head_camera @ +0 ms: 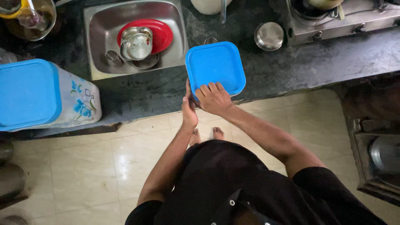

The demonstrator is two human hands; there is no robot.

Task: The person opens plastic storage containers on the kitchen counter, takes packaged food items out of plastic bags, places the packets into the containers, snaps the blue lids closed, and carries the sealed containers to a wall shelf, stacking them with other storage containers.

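Note:
A square blue plastic lid (215, 64) covers a container at the front edge of the dark stone counter (300, 64). My right hand (213, 98) lies flat on the lid's near edge, fingers spread over it. My left hand (188, 109) presses upright against the container's near left side, below the lid. The container's body is hidden under the lid and my hands.
A steel sink (95, 29) holds a red plate (163, 33) and several steel vessels. A large white floral box with a blue lid (29, 93) stands at the left. A steel bowl (269, 36) and a gas stove (346, 18) are at the back right. Tiled floor lies below.

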